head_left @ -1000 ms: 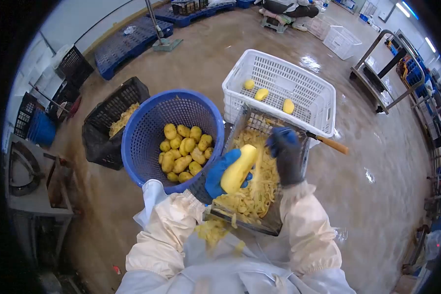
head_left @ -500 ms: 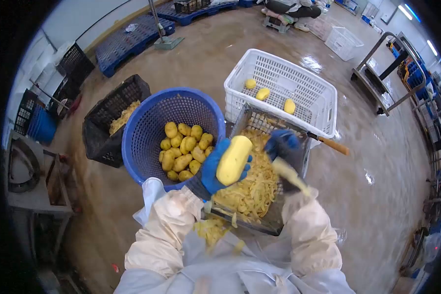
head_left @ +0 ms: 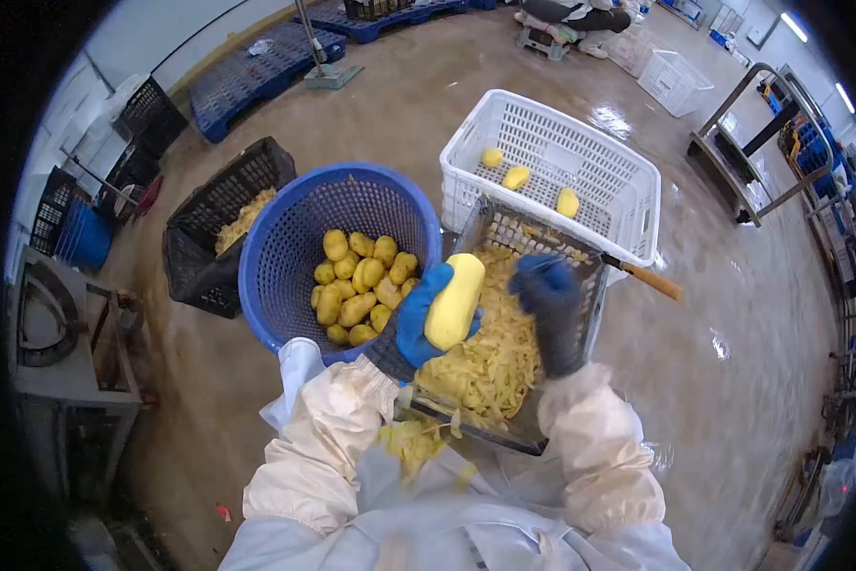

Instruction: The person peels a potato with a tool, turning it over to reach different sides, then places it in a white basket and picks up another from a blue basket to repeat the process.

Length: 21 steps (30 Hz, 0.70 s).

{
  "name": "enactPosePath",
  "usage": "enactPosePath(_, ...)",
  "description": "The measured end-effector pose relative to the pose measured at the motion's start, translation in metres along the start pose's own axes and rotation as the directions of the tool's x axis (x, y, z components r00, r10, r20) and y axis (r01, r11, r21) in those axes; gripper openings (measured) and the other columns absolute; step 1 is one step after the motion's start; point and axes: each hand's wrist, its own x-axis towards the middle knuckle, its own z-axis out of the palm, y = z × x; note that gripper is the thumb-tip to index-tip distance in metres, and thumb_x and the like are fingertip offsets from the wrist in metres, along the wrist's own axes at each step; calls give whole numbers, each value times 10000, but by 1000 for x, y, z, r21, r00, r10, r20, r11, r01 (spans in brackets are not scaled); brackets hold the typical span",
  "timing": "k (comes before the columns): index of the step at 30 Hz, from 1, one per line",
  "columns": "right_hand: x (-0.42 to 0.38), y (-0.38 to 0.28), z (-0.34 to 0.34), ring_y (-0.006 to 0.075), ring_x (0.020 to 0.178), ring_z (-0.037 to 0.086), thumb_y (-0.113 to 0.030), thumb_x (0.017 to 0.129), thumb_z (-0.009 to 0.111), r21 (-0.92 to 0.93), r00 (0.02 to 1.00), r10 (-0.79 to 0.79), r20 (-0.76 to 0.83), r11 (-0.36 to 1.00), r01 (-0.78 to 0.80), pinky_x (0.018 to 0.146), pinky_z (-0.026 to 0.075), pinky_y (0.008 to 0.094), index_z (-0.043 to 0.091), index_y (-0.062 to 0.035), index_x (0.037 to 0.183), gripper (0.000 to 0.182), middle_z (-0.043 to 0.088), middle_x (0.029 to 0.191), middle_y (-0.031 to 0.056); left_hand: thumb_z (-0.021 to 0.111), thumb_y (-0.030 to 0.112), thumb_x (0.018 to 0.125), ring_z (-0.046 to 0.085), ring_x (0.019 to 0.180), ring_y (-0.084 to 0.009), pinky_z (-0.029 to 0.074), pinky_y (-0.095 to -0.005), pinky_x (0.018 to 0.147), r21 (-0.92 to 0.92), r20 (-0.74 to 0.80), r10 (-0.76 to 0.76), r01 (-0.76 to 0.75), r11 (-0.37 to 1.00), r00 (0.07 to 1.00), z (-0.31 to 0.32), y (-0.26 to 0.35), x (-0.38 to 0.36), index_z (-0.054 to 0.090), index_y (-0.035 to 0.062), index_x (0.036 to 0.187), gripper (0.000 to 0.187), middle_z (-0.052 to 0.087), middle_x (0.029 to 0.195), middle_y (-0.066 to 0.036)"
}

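Observation:
My left hand [head_left: 418, 322], in a blue glove, is closed round a large peeled potato [head_left: 455, 300]. To its right, my right hand [head_left: 548, 285], also gloved, is closed but smeared by motion; whatever it holds I cannot make out. Both hands are above a dark crate [head_left: 594, 309] heaped with potato peelings [head_left: 490, 376]. Several unpeeled potatoes [head_left: 359, 285] lie in a blue perforated basket [head_left: 266, 328] at my left. Beyond the dark crate, a white crate [head_left: 637, 243] holds three peeled potatoes [head_left: 515, 178].
A wooden-handled tool [head_left: 647, 279] lies across the dark crate's right edge. A black crate [head_left: 185, 262] with peelings stands left of the basket. Further off are a metal trolley [head_left: 732, 171], blue pallets [head_left: 256, 81] and a seated person [head_left: 580, 14].
The strip of peel that hung blurred by my right forearm is gone from there. My left hand still holds the potato, slightly more upright. The view has shifted a little.

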Motion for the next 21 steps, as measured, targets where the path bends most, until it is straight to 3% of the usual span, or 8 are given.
enactPosePath(4, -6, -20, -5, 93, 530, 551, -128, 851, 641, 263, 977, 126, 172, 950, -169, 474, 420, 221, 614, -25, 920, 127, 622, 683, 38, 463, 397, 933, 608, 917, -258, 519, -373, 798, 148, 250, -177, 143, 979, 952, 9, 8, -1, 474, 19, 1240, 487, 597, 1086, -150)
enactPosePath(6, -43, -18, 17, 74, 568, 556, -136, 818, 688, 119, 883, 199, 424, 955, -272, 507, 443, 224, 614, -35, 958, 187, 627, 689, 47, 477, 441, 919, 610, 902, -280, 527, -398, 768, 8, -13, -59, 59, 998, 998, 11, 4, 2, 477, 29, 1234, 519, 601, 1045, -163)
enactPosePath(8, -40, -15, 20, 59, 587, 552, -136, 809, 697, -36, 894, 81, 441, 997, -72, 526, 453, 227, 628, -39, 947, 182, 624, 693, 27, 478, 440, 921, 613, 916, -276, 531, -392, 779, 153, 4, -56, 55, 987, 998, 6, 2, -5, 474, 32, 1244, 520, 604, 1052, -160)
enactPosePath(10, -10, -7, 7, 66, 595, 553, -146, 809, 700, -15, 998, -14, 54, 1000, 15, 546, 460, 234, 635, -27, 910, 170, 610, 685, 3, 463, 394, 939, 614, 944, -239, 525, -352, 811, 197, 201, -105, 64, 978, 974, -8, 1, 2, 470, 26, 1257, 486, 608, 1082, -141)
enactPosePath(12, -12, -19, 2, 77, 615, 567, -138, 817, 690, 91, 989, 130, 67, 987, -136, 576, 471, 240, 633, -21, 863, 138, 612, 682, 3, 461, 390, 941, 617, 928, -231, 530, -340, 789, 286, 71, -19, -2, 958, 997, 1, -1, 0, 466, 26, 1261, 484, 616, 1054, -137)
enactPosePath(14, -34, 0, 19, 80, 617, 574, -114, 830, 670, -64, 930, -94, 355, 990, 125, 566, 464, 228, 620, -29, 833, 99, 629, 688, 17, 467, 398, 937, 618, 893, -246, 538, -372, 737, 54, -73, 50, -46, 997, 996, -3, -4, 10, 486, 48, 1243, 465, 617, 1023, -139)
enactPosePath(18, -5, -12, -1, 75, 594, 569, -144, 816, 683, 88, 991, 122, 47, 988, -126, 520, 449, 219, 632, -47, 873, 123, 632, 711, 18, 450, 357, 950, 614, 947, -233, 522, -354, 815, 97, 141, -64, 51, 994, 988, -2, -5, 2, 492, 21, 1238, 445, 598, 1127, -124)
enactPosePath(21, -11, -14, -5, 66, 584, 560, -138, 836, 646, 127, 981, 100, 165, 984, -122, 520, 447, 220, 623, -57, 883, 97, 631, 715, 17, 437, 369, 952, 614, 946, -249, 524, -383, 807, 37, 120, 2, -6, 999, 993, 8, -1, 0, 489, 26, 1240, 451, 584, 1154, -138)
